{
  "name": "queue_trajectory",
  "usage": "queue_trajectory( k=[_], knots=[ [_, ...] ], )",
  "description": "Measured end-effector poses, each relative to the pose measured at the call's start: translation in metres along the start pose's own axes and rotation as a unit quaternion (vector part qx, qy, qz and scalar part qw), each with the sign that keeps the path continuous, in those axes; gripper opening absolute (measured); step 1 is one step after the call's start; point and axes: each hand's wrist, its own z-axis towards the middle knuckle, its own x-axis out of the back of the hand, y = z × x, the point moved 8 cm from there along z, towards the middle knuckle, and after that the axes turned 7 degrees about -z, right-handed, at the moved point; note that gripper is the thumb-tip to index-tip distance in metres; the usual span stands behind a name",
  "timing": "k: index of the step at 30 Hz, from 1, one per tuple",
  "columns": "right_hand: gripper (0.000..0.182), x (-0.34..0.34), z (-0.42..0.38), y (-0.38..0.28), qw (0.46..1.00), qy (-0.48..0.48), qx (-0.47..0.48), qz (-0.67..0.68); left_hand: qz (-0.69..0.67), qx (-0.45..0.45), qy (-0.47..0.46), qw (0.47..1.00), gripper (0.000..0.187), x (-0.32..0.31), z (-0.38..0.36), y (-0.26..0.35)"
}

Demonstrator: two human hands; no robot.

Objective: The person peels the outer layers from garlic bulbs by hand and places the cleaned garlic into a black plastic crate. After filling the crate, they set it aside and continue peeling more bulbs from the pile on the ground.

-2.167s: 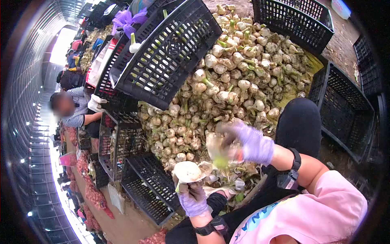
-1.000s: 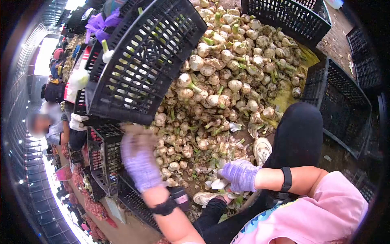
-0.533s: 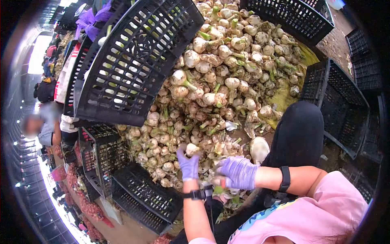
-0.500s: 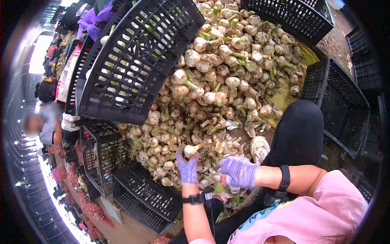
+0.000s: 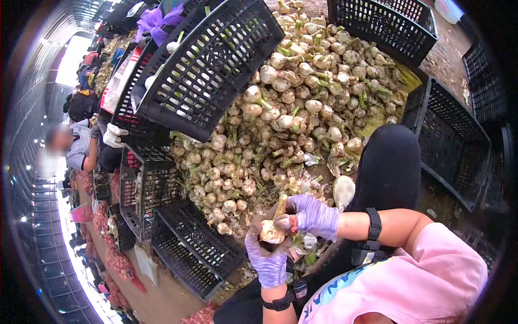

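Centrally, low in the frame, a pale, papery-skinned garlic bulb with a short stalk [image 5: 271, 231] is gripped by the left hand in a purple knitted glove [image 5: 268, 258]; its fingers are curled closed around the underside of the bulb. The right hand in a matching purple glove [image 5: 313, 214] is placed just right of the bulb, with its fingers bent narrow over the stalk end. A small red-orange object is seen between the right fingers and the bulb; whether it is a tool cannot be told. A black strap is worn on each wrist.

Directly above the hands, a large heap of unpeeled garlic bulbs with green stalks [image 5: 294, 108] is spread across the middle and upper part of the frame. A tilted black plastic lattice crate [image 5: 210, 65] is set against the heap at upper left. An open black lattice crate [image 5: 191, 248] is seen at lower left of the hands, well apart from them. Further black crates are noted at upper right [image 5: 383, 24] and at the right edge [image 5: 450, 143]. A white shoe [image 5: 343, 191] is visible just right of the right hand, beside a black-trousered knee [image 5: 394, 167]. A pink sleeve [image 5: 431, 275] fills the lower right. At the left edge, another person in a striped shirt [image 5: 81, 151] with a white glove is recorded.
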Motion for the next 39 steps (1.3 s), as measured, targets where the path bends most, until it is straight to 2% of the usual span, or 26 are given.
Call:
queue_trajectory(
  k=[4, 6, 7, 8, 9, 10, 12, 13, 14, 16, 18, 20, 21, 22, 24, 25, 26, 28, 30, 32, 33, 34, 36, 37, 38, 39],
  knots=[
    [0.033, -0.001, -0.002, -0.012, 1.000, -0.030, 0.006, 0.004, -0.010, 0.007, 0.009, 1.000, 0.078, 0.008, -0.005, -0.003],
    [0.033, 0.002, -0.002, -0.012, 0.999, -0.045, 0.000, 0.020, -0.078, 0.043, -0.008, 0.996, 0.074, 0.002, -0.005, -0.005],
    [0.034, 0.006, -0.001, -0.013, 0.996, -0.053, -0.005, -0.069, -0.077, 0.044, -0.007, 0.996, 0.074, 0.003, -0.006, -0.007],
    [0.035, 0.009, 0.000, -0.012, 0.986, -0.060, -0.010, -0.157, -0.167, 0.103, -0.002, 0.981, 0.072, 0.003, -0.010, -0.019],
    [0.035, 0.010, 0.000, -0.010, 0.986, -0.060, -0.011, -0.156, -0.254, 0.162, 0.003, 0.953, 0.071, 0.002, -0.014, -0.033],
    [0.033, 0.007, 0.001, -0.005, 0.989, -0.092, -0.016, -0.111, -0.254, 0.164, 0.003, 0.953, 0.071, 0.006, -0.014, -0.040],
    [0.032, 0.005, 0.001, -0.003, 0.990, -0.124, -0.024, -0.065, -0.122, 0.287, 0.004, 0.950, 0.061, 0.014, -0.022, -0.074],
    [0.033, 0.009, 0.002, -0.022, 0.968, -0.103, 0.098, -0.206, -0.271, 0.287, 0.103, 0.913, 0.063, -0.003, -0.022, -0.041],
    [0.033, 0.006, -0.002, -0.041, 0.912, -0.078, 0.217, -0.340, -0.271, 0.288, 0.103, 0.913, 0.063, -0.001, -0.021, -0.043],
    [0.034, 0.003, -0.004, -0.039, 0.917, -0.093, 0.183, -0.342, -0.306, 0.402, 0.092, 0.858, 0.086, 0.002, -0.027, -0.066],
    [0.033, 0.012, -0.004, -0.039, 0.937, -0.027, 0.210, -0.278, -0.301, 0.423, 0.084, 0.851, 0.086, 0.008, -0.025, -0.074],
    [0.034, 0.015, 0.000, -0.034, 0.947, -0.017, 0.180, -0.265, -0.226, 0.358, 0.054, 0.904, 0.079, 0.004, -0.010, -0.065],
    [0.036, 0.015, 0.002, -0.029, 0.950, -0.024, 0.168, -0.262, -0.216, 0.262, 0.070, 0.938, 0.077, 0.007, 0.000, -0.057],
    [0.037, 0.014, 0.004, -0.026, 0.953, -0.031, 0.155, -0.260, -0.216, 0.262, 0.070, 0.938, 0.077, 0.004, -0.002, -0.054],
    [0.039, 0.014, 0.002, -0.027, 0.943, -0.018, 0.142, -0.300, -0.104, 0.208, 0.033, 0.972, 0.073, -0.003, -0.002, -0.033],
    [0.041, 0.015, 0.003, -0.021, 0.971, -0.021, 0.096, -0.216, -0.093, 0.139, -0.012, 0.986, 0.074, -0.001, 0.005, -0.029],
    [0.043, 0.015, 0.004, -0.016, 0.990, -0.024, 0.050, -0.130, -0.093, 0.139, -0.011, 0.986, 0.074, 0.002, 0.001, -0.032],
    [0.047, 0.009, 0.003, -0.019, 0.993, -0.064, 0.027, -0.095, 0.035, 0.050, -0.011, 0.998, 0.078, 0.002, 0.001, -0.016],
    [0.048, 0.006, 0.002, -0.033, 0.985, -0.046, 0.097, -0.131, 0.094, 0.023, -0.003, 0.995, 0.082, 0.007, 0.001, -0.014],
    [0.043, 0.003, 0.003, -0.032, 0.988, -0.048, 0.105, -0.101, 0.242, -0.061, -0.043, 0.968, 0.083, 0.000, 0.004, -0.001],
    [0.039, 0.003, 0.003, -0.023, 0.994, -0.060, 0.043, -0.080, 0.312, -0.076, -0.055, 0.945, 0.084, -0.004, 0.004, 0.006],
    [0.034, 0.003, 0.001, -0.015, 0.995, -0.071, -0.019, -0.060, 0.312, -0.076, -0.055, 0.945, 0.084, -0.003, 0.002, 0.005],
    [0.029, 0.009, 0.001, -0.018, 0.991, -0.057, -0.029, -0.118, 0.325, -0.105, -0.053, 0.938, 0.085, -0.001, -0.002, 0.005],
    [0.030, 0.006, 0.003, -0.013, 0.994, -0.081, -0.030, -0.060, 0.282, -0.052, -0.055, 0.957, 0.087, 0.000, -0.001, 0.001],
    [0.030, 0.003, 0.003, -0.011, 0.994, -0.106, -0.031, -0.002, 0.282, -0.051, -0.055, 0.957, 0.087, -0.003, 0.000, 0.004],
    [0.030, 0.006, 0.002, -0.010, 0.994, -0.106, -0.031, -0.001, 0.179, -0.007, -0.043, 0.983, 0.086, -0.002, 0.001, 0.003]
  ],
)
